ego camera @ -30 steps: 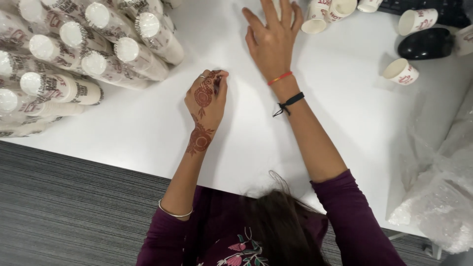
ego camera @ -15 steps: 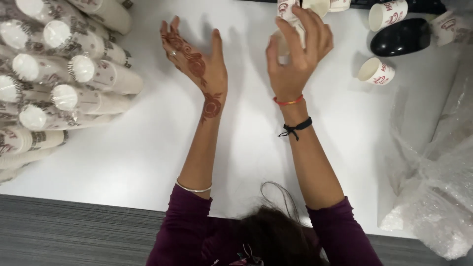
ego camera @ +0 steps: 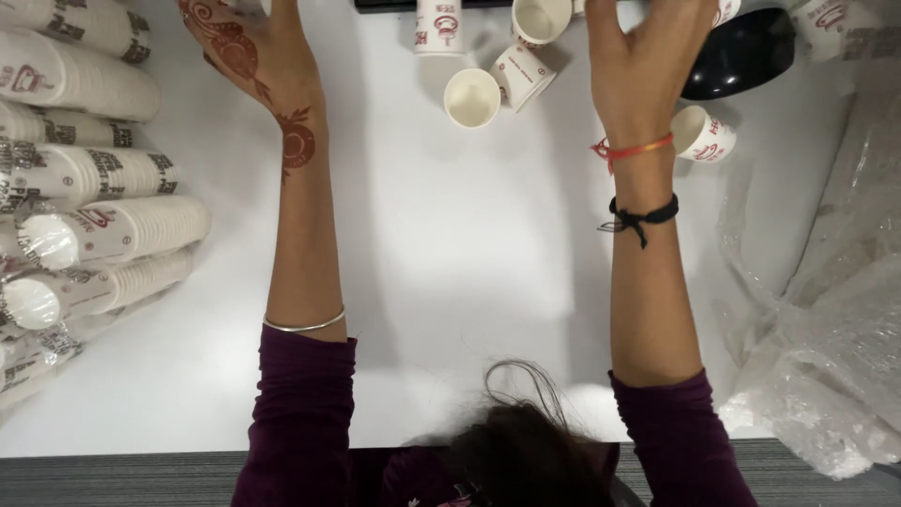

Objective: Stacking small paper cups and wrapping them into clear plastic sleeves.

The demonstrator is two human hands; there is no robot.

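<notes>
Paper cups (ego camera: pixel 471 97) lie scattered at the far edge of our white table (ego camera: pixel 450 282), where we reach our left hand (ego camera: pixel 246 47) and right hand (ego camera: pixel 648 56), grip unseen, fingers cropped.

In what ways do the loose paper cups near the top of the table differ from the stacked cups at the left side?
The loose paper cups are single and scattered, some upright with open mouths showing, some tipped over; the stacked cups are nested in long rows lying on their sides. The loose ones lie between the left hand and right hand; the stacks lie left of both hands. Both are white with red print, on the white table.
</notes>
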